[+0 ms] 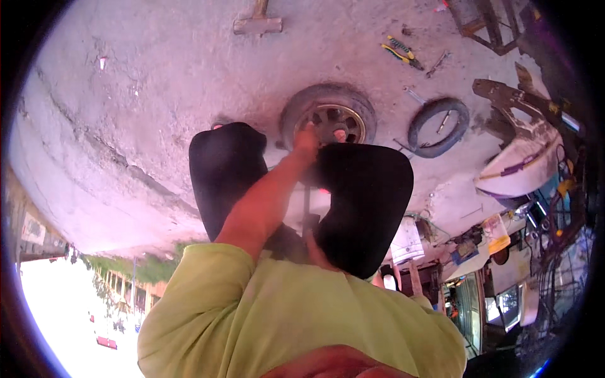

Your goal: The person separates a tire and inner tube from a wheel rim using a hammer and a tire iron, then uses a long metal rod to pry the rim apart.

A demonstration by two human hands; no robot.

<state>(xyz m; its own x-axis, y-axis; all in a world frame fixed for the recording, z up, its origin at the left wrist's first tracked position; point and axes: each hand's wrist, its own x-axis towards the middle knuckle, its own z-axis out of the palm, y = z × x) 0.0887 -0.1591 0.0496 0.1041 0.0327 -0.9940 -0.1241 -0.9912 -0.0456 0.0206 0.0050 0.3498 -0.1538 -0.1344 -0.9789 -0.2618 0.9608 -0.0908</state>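
Observation:
A small wheel with a black tyre (296,107) and a metal rim lies on the concrete floor just beyond my knees. My left hand (308,134) reaches to the left part of the rim, fingers curled against it. My right hand (312,240) is low between my thighs, mostly hidden and close to a dark bar (308,205); I cannot make out its fingers. A loose black rubber ring (454,109) lies right of the wheel, with a spanner (414,95) beside it.
A mallet (258,25), yellow-handled pliers (403,52) and another small tool (437,64) lie farther out. Rusty metal frame parts (504,94) and a white curved panel (513,171) lie at the right. A white bucket (406,239) and clutter stand at the lower right.

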